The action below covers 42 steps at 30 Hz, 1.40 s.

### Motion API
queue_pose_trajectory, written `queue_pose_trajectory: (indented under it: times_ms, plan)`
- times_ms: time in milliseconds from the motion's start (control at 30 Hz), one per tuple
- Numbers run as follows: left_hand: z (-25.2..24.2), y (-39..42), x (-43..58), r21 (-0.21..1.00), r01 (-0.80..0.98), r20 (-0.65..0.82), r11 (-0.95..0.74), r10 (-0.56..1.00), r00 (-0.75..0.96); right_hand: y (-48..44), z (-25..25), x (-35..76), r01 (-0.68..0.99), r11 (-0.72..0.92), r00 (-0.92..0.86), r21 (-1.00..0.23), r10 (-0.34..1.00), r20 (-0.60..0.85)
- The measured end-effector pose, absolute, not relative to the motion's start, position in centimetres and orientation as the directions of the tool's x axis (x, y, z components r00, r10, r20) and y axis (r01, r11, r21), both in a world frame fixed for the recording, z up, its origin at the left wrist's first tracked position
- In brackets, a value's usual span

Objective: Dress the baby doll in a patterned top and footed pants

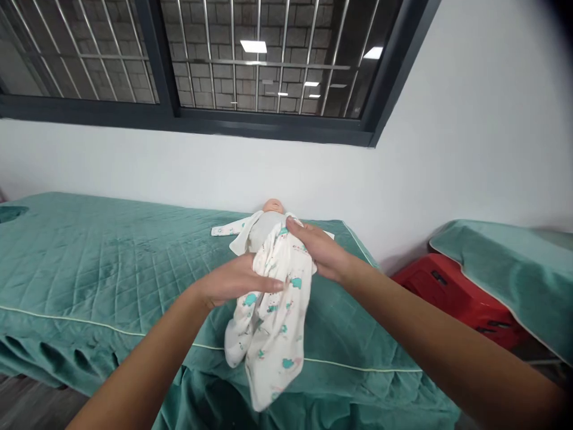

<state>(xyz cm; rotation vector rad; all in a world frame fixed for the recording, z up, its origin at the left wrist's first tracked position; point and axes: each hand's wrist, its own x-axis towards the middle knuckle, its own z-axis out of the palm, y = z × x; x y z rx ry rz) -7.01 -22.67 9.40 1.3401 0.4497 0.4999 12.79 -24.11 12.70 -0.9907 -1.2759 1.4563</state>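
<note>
A baby doll (273, 206) lies on its back on the green quilted bed, head toward the wall. A plain pale layer (264, 230) covers its torso, and a printed sleeve (229, 229) stretches out to the left. Over its lower body, white baby pants (286, 322) with teal animal prints hang down to the bed's near edge. My left hand (244, 278) grips them from the left, thumb across the front and fingers behind the cloth. At the upper right, my right hand (316, 245) pinches the cloth near the waist. The doll's legs are hidden.
The green bed cover (111, 263) extends far left, its ruffled skirt hanging in front. On the right stands a red plastic object (456, 292) partly under another green cover (514, 257). A white wall (179, 167) and a barred, dark-framed window (268, 122) are behind.
</note>
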Motion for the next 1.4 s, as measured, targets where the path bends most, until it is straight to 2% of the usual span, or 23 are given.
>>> queue_pose_trajectory:
  times_ms: [33, 100, 167, 267, 367, 433, 500, 567, 667, 767, 867, 933, 1067, 1133, 1233, 1400]
  plan:
    - [9.0, -22.4, -7.2, 0.985, -0.073, -0.036, 0.159, 0.593, 0.804, -24.0, 12.1, 12.9, -0.164, -0.054, -0.235, -0.985, 0.972, -0.014]
    - [8.4, -21.9, -7.3, 0.966, -0.161, -0.023, 0.2, 0.692, 0.722, -24.1, 11.0, 12.9, -0.161, -0.125, -0.297, -0.979, 0.952, -0.072]
    - [7.9, -21.5, -7.3, 0.935, -0.267, -0.016, 0.234, 0.779, 0.626, -24.4, 10.1, 12.8, -0.086, -0.197, -0.446, -0.977, 0.884, -0.139]
    - [7.3, -21.2, -7.2, 0.918, -0.289, -0.039, 0.27, 0.788, 0.615, -24.8, 9.3, 12.4, 0.038, -0.21, -0.595, -0.977, 0.781, -0.191]
    - [6.5, -21.5, -7.3, 0.913, -0.271, -0.061, 0.306, 0.758, 0.65, -24.5, 8.9, 11.9, -0.007, -0.171, -0.485, -0.985, 0.862, -0.146]
    - [6.0, -22.0, -7.5, 0.917, -0.239, -0.06, 0.318, 0.704, 0.707, -24.1, 8.8, 11.7, -0.121, -0.142, -0.352, -0.982, 0.932, -0.091]
    - [5.8, -22.3, -7.9, 0.936, -0.164, -0.06, 0.31, 0.603, 0.795, -23.8, 8.9, 11.6, -0.242, -0.15, -0.296, -0.958, 0.952, -0.075]
    - [5.7, -22.4, -8.3, 0.951, -0.089, -0.088, 0.297, 0.534, 0.841, -23.9, 8.7, 11.5, -0.323, -0.233, -0.352, -0.917, 0.929, -0.112]
    - [5.3, -21.9, -8.7, 0.936, -0.133, -0.105, 0.326, 0.618, 0.779, -24.7, 7.8, 11.8, -0.332, -0.333, -0.429, -0.882, 0.886, -0.173]
    - [4.4, -21.5, -8.5, 0.888, -0.291, -0.064, 0.356, 0.724, 0.687, -26.0, 6.0, 12.1, -0.23, -0.354, -0.489, -0.907, 0.847, -0.206]
    - [3.3, -22.3, -7.8, 0.836, -0.334, -0.095, 0.435, 0.715, 0.693, -26.9, 4.0, 12.3, -0.118, -0.397, -0.587, -0.91, 0.767, -0.259]
    - [2.9, -23.4, -7.4, 0.82, -0.298, -0.139, 0.489, 0.675, 0.724, -27.2, 3.1, 12.3, -0.145, -0.382, -0.532, -0.912, 0.808, -0.254]
    - [2.8, -25.7, -7.2, 0.843, -0.125, -0.203, 0.524, 0.524, 0.827, -27.8, 2.5, 12.5, -0.309, -0.258, -0.314, -0.915, 0.936, -0.158]
    - [2.6, -26.3, -7.4, 0.849, -0.061, -0.224, 0.525, 0.462, 0.858, -28.9, 2.0, 12.3, -0.378, -0.299, -0.338, -0.876, 0.926, -0.17]
    - [1.4, -27.1, -8.0, 0.82, -0.103, -0.241, 0.563, 0.503, 0.83, -31.9, 0.6, 11.6, -0.447, -0.418, -0.39, -0.791, 0.887, -0.248]
    - [-1.0, -28.6, -8.4, 0.757, -0.225, -0.205, 0.614, 0.55, 0.81, -36.2, -1.3, 10.7, -0.398, -0.472, -0.447, -0.787, 0.849, -0.283]
